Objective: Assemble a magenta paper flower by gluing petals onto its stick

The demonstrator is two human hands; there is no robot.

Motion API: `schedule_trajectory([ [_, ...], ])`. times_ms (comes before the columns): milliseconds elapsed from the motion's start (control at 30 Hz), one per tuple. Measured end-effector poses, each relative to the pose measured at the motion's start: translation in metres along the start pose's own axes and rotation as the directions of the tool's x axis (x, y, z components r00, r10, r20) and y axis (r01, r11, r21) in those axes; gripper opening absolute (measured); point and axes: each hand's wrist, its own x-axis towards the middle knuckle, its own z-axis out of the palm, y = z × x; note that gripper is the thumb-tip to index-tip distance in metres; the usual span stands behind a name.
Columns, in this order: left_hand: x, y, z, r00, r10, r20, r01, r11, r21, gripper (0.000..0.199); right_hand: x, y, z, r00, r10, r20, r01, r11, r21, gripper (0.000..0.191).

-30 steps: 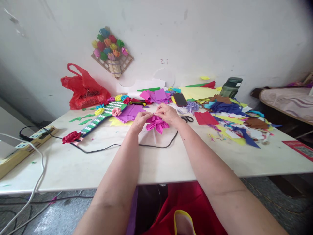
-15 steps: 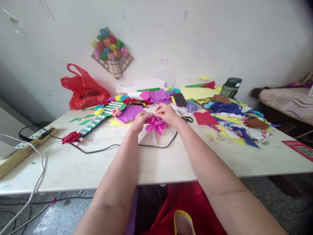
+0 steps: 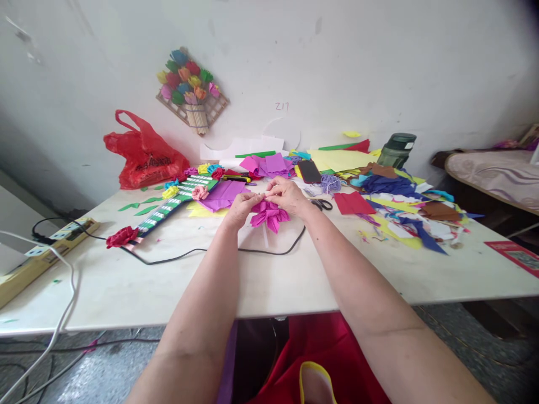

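A magenta crepe paper flower (image 3: pixel 270 217) hangs petals down over the middle of the table. My left hand (image 3: pixel 243 209) pinches its upper end from the left. From the right, my right hand (image 3: pixel 287 196) pinches the same end, its fingertips meeting those of the left. The fingers hide the exact spot they grip. Below the petals a thin pale strip, perhaps a stick, shows against the tabletop. Black-handled scissors (image 3: pixel 322 204) lie just right of my right hand. Sheets of purple paper (image 3: pixel 223 194) lie beyond my left hand.
A green-and-white striped board with paper roses (image 3: pixel 168 206) lies left, near a red plastic bag (image 3: pixel 145 154). A black cable (image 3: pixel 177 258) crosses the table. Paper scraps (image 3: pixel 391 185), a phone (image 3: pixel 309 171) and a green bottle (image 3: pixel 396 150) are at the right and back.
Both hands stay in nearly the same place, still pinching the flower's upper end. Only slight finger movement shows.
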Motion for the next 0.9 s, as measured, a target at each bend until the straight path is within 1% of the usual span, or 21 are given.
schedule_trajectory([
  [133,-0.001,0.003,0.001,1.0,0.022,0.021,-0.023,0.999,0.037,0.045,0.0,0.001,0.001,1.0,0.017,0.007,-0.016,1.0,-0.024,0.008],
  [233,-0.002,0.005,0.003,0.999,0.025,0.021,-0.026,0.998,0.059,0.046,0.0,0.002,0.002,1.0,0.026,0.009,-0.026,1.0,-0.008,0.008],
  [500,-0.004,0.008,0.004,1.0,0.026,0.014,-0.027,0.997,0.075,0.044,-0.002,0.0,-0.006,0.999,-0.022,0.026,0.02,0.997,0.071,0.015],
  [667,-0.004,0.007,0.003,1.0,0.003,0.021,-0.005,0.998,0.067,0.043,0.0,0.004,-0.007,0.999,-0.017,0.029,0.016,0.999,0.041,0.016],
  [900,-0.003,0.005,0.001,0.999,-0.023,0.036,0.021,0.998,0.061,0.043,-0.001,0.008,-0.01,0.994,-0.037,0.099,0.043,0.997,-0.061,0.016],
])
